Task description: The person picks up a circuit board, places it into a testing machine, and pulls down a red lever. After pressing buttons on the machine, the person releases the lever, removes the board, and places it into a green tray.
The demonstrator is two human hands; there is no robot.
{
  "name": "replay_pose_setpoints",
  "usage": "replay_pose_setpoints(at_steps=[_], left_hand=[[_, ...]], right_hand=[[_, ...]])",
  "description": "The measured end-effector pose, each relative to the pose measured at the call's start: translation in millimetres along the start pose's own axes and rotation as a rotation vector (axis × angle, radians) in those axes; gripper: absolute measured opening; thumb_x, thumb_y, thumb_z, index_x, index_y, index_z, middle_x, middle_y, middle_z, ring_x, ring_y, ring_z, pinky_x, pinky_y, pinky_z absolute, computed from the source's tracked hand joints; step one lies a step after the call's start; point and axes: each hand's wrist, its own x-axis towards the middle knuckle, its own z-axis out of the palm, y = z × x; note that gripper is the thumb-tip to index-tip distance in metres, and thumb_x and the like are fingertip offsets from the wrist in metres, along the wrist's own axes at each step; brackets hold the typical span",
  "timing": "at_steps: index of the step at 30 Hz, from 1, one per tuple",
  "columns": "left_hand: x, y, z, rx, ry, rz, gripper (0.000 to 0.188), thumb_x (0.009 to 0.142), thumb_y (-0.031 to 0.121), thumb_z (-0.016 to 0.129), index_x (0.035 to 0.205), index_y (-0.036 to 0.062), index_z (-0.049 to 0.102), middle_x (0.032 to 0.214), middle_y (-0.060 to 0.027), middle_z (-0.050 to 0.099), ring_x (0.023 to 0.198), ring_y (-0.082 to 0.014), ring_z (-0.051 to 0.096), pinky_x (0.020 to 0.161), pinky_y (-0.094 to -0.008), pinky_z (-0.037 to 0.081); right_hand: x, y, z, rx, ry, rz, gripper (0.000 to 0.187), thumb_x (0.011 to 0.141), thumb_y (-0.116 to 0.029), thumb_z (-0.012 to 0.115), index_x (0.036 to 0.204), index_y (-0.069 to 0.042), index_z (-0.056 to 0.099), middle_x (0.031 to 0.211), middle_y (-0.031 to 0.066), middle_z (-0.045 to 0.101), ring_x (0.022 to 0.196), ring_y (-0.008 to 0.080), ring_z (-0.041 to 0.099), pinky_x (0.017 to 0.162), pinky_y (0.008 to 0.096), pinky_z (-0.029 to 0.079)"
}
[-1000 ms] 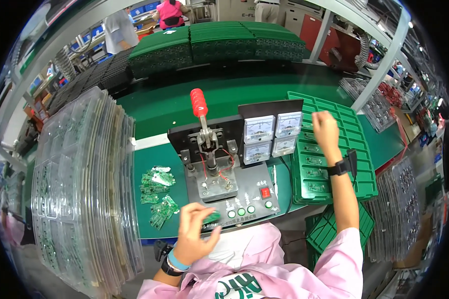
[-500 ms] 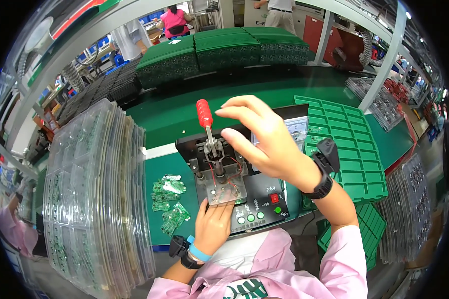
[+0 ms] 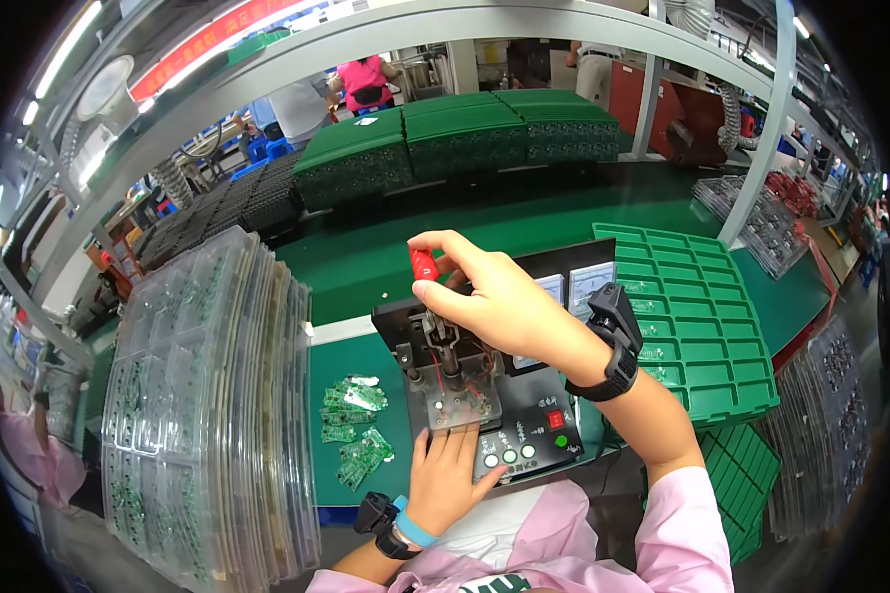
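Right now, at the centre of the frame, my right hand (image 3: 504, 301) is wrapped over the red lever knob (image 3: 423, 264) of the black test fixture (image 3: 485, 395), fingers curled and pinching the knob from above. Just below it, my left hand (image 3: 447, 476) lies flat on the fixture's lower front edge, fingers pressed together and pointing up toward the clear clamp plate (image 3: 460, 395), touching the panel beside the round green buttons (image 3: 509, 457). A black watch (image 3: 613, 341) sits on my right wrist and a blue band (image 3: 412, 526) on my left. Left of the fixture, small green circuit boards (image 3: 354, 425) are scattered on the green tabletop (image 3: 366, 267). Farther left, filling the left side of the frame, stand stacked clear plastic trays (image 3: 208, 395). To the right of centre lies a green moulded tray (image 3: 702, 326), close beside the fixture's two dial meters (image 3: 574, 287)
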Motion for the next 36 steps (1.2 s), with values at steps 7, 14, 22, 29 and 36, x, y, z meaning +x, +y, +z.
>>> replay_pose_setpoints(at_steps=[7,14,22,29,36], left_hand=[[-1.7,7.6,-2.2,0.090,-0.053,-0.061,0.085,0.078,0.060,0.062,0.132,-0.0040,0.046,0.137,-0.0180,0.047,0.127,-0.0375,0.041,0.102,-0.0584,0.029],[-7.1,8.2,-1.2,0.081,-0.066,-0.053,0.088,0.078,0.063,0.061,0.135,-0.0024,0.044,0.139,-0.0180,0.045,0.131,-0.0382,0.035,0.103,-0.0585,0.026],[-70.5,26.8,-8.0,-0.045,0.097,-0.146,0.055,0.076,0.034,0.069,0.122,0.0054,0.058,0.136,-0.0170,0.046,0.128,-0.0380,0.041,0.104,-0.0573,0.027],[-55.4,-16.4,10.1,-0.192,0.394,-0.198,0.043,0.072,0.016,0.070,0.113,0.0052,0.062,0.131,-0.0197,0.048,0.124,-0.0398,0.044,0.106,-0.0553,0.027],[-26.9,-13.9,15.7,-0.214,0.493,-0.209,0.053,0.073,0.019,0.068,0.122,0.0030,0.055,0.137,-0.0228,0.040,0.126,-0.0432,0.037,0.107,-0.0560,0.025]], right_hand=[[3.8,7.5,1.9,0.028,0.026,-0.029,0.047,0.091,-0.028,0.060,0.128,-0.002,0.047,0.093,0.0129,0.062,0.087,0.0181,0.059,0.079,0.0318,0.048],[-0.8,3.6,5.5,0.092,0.071,-0.011,0.051,0.085,-0.024,0.063,0.127,0.001,0.049,0.107,0.0164,0.064,0.096,0.0295,0.063,0.086,0.0348,0.047],[-113.0,37.9,46.4,-0.103,0.086,-0.619,0.059,0.070,0.001,0.065,0.127,-0.009,0.054,0.132,0.0110,0.055,0.123,0.0315,0.051,0.100,0.0536,0.036],[-234.8,118.5,98.0,-0.706,0.236,-0.319,0.050,0.071,-0.024,0.074,0.116,-0.012,0.058,0.124,0.0100,0.060,0.121,0.0269,0.049,0.103,0.0448,0.033],[-229.4,166.4,121.0,-0.980,0.516,-0.520,0.043,0.075,-0.040,0.071,0.112,-0.021,0.062,0.119,-0.0012,0.063,0.114,0.0177,0.052,0.105,0.0389,0.028]])
